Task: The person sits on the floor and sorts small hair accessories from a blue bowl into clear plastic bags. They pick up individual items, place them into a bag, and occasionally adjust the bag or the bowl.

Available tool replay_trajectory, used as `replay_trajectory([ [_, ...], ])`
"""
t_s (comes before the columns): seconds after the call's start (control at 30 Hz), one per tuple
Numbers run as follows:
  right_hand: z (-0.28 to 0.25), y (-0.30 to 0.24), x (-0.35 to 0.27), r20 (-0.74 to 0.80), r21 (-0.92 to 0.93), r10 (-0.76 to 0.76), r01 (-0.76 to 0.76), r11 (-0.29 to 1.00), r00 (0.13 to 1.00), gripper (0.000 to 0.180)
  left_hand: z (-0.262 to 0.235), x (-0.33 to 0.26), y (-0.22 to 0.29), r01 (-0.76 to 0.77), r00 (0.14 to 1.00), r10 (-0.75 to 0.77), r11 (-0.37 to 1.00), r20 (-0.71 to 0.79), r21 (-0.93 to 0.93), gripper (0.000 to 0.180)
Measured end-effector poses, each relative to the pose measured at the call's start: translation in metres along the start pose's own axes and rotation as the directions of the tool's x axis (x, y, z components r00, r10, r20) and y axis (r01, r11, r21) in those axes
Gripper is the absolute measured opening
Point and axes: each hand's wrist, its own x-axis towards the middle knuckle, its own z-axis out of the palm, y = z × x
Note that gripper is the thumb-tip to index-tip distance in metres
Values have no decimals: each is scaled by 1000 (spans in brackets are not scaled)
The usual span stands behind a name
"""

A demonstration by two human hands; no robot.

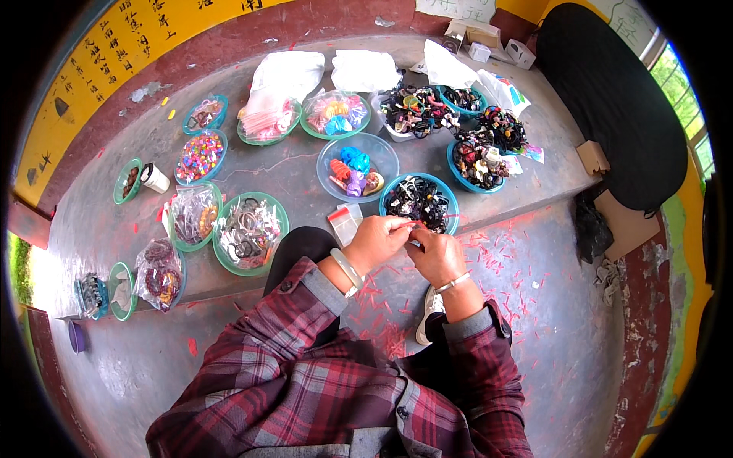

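the left hand [376,240] and right hand [435,254] meet above the lap, fingertips pinched together on a small item too tiny to make out. just beyond them sits a blue round plastic bowl of dark hair ties [419,200], with a small clear zip bag [344,223] to its left. farther out, green plastic bowls of bagged trinkets [250,231] spread across the grey concrete ledge [298,175].

I pinch 1 small pale item [412,227] between the fingertips of my left hand [376,240] and right hand [437,256]. It is too small to make out, held just before the blue bowl of dark hair ties [419,200].
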Motion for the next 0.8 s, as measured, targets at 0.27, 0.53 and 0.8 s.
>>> replay_trajectory([
  [0.27, 1, -1, -2, 40, -162, 32, -25, 987, 999, 13, 3, -2, 3, 16, 999, -13, 998, -37, 67, 22],
  [0.53, 8, -3, -4, -94, -395, -315, 255, 883, 945, 10, 5, 2, -22, 206, 978, -205, 978, -41, 23, 21],
  [0.8, 8, -5, -3, -81, -360, -372, 321, 876, 925, 11, 10, 2, -35, 207, 976, -220, 932, -10, -298, 17],
])
